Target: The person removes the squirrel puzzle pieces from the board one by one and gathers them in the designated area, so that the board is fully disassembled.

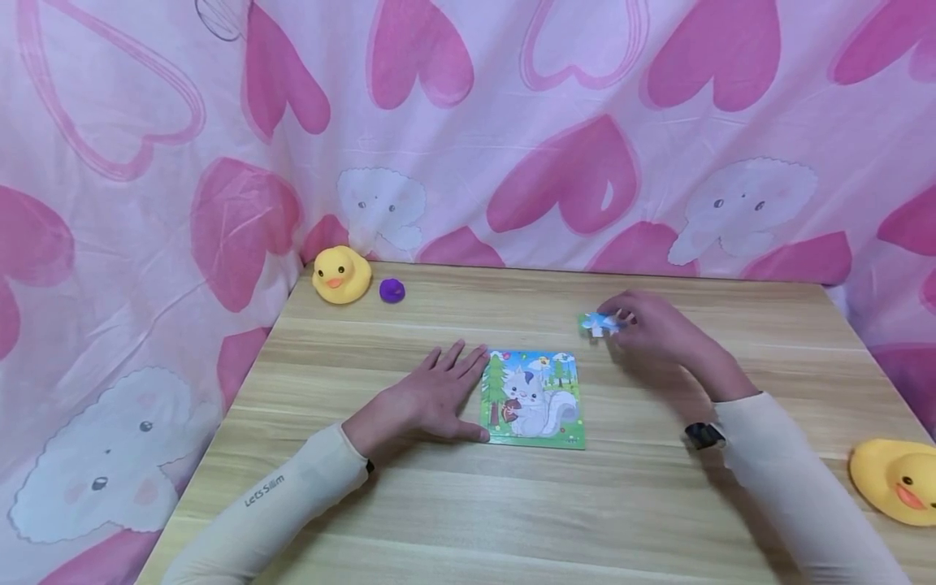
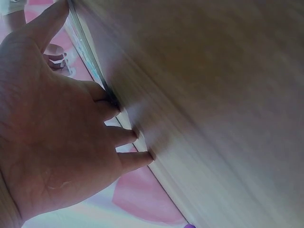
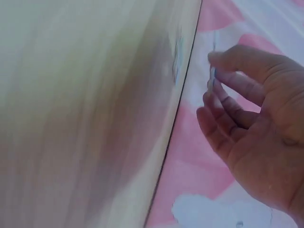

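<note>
A square squirrel picture board (image 1: 537, 406) lies flat near the middle of the table. My left hand (image 1: 431, 394) rests at its left side, fingers spread, with the thumb and index finger touching the edge. From the left wrist view the board (image 2: 86, 50) shows almost edge-on beside the left hand (image 2: 57, 123). Farther back and to the right, my right hand (image 1: 651, 329) pinches a thin jigsaw puzzle piece (image 3: 212, 78) between thumb and fingers. Blue and white puzzle pieces (image 1: 595, 325) show by its fingertips in the head view; how many is hard to tell.
A yellow rubber duck (image 1: 341, 276) and a small purple duck (image 1: 392, 291) sit at the back left corner. Another yellow duck (image 1: 895, 481) stands at the right edge. Behind the wooden table (image 1: 439, 520) hangs a pink heart-patterned curtain (image 1: 468, 146).
</note>
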`<state>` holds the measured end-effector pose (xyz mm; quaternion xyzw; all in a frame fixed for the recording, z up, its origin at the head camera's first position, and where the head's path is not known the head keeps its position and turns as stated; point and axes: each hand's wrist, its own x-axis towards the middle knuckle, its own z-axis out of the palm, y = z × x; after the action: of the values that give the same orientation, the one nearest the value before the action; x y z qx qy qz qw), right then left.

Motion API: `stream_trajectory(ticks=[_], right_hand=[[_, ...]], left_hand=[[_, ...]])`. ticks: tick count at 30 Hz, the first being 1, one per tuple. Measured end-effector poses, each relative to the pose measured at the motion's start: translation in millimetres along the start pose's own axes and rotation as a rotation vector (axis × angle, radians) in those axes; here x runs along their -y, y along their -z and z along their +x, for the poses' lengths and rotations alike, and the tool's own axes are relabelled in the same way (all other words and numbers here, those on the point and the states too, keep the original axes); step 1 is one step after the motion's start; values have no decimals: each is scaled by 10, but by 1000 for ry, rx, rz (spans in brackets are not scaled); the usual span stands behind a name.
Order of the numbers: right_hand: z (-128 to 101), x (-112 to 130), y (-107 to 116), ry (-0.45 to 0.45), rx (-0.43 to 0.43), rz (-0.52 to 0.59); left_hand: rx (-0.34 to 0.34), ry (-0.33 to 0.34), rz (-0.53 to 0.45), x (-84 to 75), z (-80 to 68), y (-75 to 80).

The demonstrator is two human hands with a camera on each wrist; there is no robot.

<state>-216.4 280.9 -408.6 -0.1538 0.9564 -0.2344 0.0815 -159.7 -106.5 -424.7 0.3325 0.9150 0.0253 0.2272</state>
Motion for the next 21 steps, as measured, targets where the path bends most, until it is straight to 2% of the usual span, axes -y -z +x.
stream_trajectory(ticks=[3,9,15,21], right_hand=[[-5,-92,37,-27,-9,-48],[47,-222,41,-12,5,-117],[81,-283,28,-42,25,-138],[117,-314,8,-26,33,-161]], left_hand=[[-1,-1,-4,5,5,-10],[-7,-5,2,9,13,-27],[-9,-3,-1,4,8,-20],[-8,3,-10,5,-1,-21]])
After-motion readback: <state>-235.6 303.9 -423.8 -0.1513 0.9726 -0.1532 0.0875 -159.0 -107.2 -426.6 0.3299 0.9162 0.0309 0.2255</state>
